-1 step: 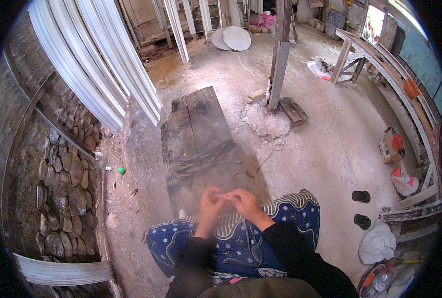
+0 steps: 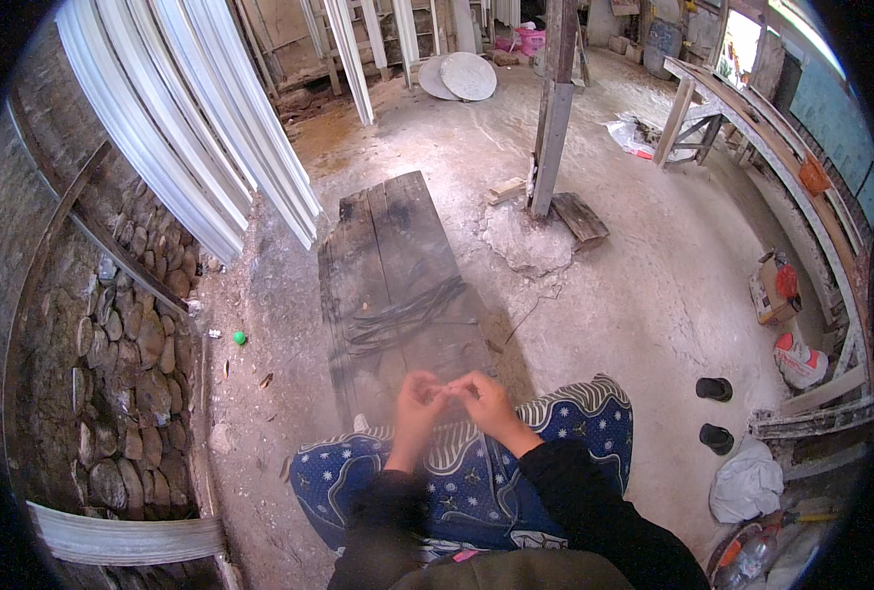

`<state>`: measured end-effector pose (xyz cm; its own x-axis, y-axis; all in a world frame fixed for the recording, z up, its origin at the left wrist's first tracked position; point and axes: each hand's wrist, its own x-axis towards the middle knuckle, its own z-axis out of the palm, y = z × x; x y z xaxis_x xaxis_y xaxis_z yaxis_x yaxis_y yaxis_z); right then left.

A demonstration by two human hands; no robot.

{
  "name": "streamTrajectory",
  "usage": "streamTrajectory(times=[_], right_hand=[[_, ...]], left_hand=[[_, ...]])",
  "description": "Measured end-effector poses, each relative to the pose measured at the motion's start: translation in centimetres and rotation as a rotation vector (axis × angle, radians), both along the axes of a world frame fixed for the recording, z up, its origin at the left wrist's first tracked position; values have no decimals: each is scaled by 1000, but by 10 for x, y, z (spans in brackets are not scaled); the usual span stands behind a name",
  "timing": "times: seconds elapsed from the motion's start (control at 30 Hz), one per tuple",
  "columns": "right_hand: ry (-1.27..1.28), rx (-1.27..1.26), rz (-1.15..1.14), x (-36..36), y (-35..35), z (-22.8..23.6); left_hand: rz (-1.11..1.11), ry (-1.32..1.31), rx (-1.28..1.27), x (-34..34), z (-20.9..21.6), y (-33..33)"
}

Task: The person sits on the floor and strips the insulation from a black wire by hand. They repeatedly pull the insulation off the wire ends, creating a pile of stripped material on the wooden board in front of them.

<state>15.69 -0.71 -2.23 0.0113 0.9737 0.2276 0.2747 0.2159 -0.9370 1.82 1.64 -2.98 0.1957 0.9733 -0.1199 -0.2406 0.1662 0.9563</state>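
Above my lap, my left hand [image 2: 417, 401] and my right hand [image 2: 483, 401] meet at the fingertips, thumbs and forefingers pinched together. Anything between them is too small or too blurred to name. Below them a blue patterned cloth [image 2: 466, 477] with white stars and wavy bands covers my legs. Just beyond my knees lies a low, dark wooden board [image 2: 398, 236], grey with dust towards my side. A loose bundle of thin black strips [image 2: 407, 317] rests across it, nearest to my hands but apart from them.
White corrugated sheets [image 2: 191, 128] lean at the left, by a stone wall [image 2: 137, 374]. A wooden post [image 2: 552, 118] stands ahead, a wood block [image 2: 579, 218] at its foot. On the right are black sandals [image 2: 715, 389], a white sack [image 2: 747, 480] and a long wooden bench [image 2: 752, 113].
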Motion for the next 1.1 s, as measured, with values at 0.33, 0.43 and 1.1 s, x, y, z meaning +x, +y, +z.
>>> streamTrajectory(times=[0.33,0.43,1.1], right_hand=[[867,-532,141,13,8,-13],[885,-534,132,13,7,-13],[-271,166,41,17,5,12]], left_hand=[[-31,162,158,6,3,-5],[-28,204,244,5,-6,-3],[25,433,341,4,-8,-4]])
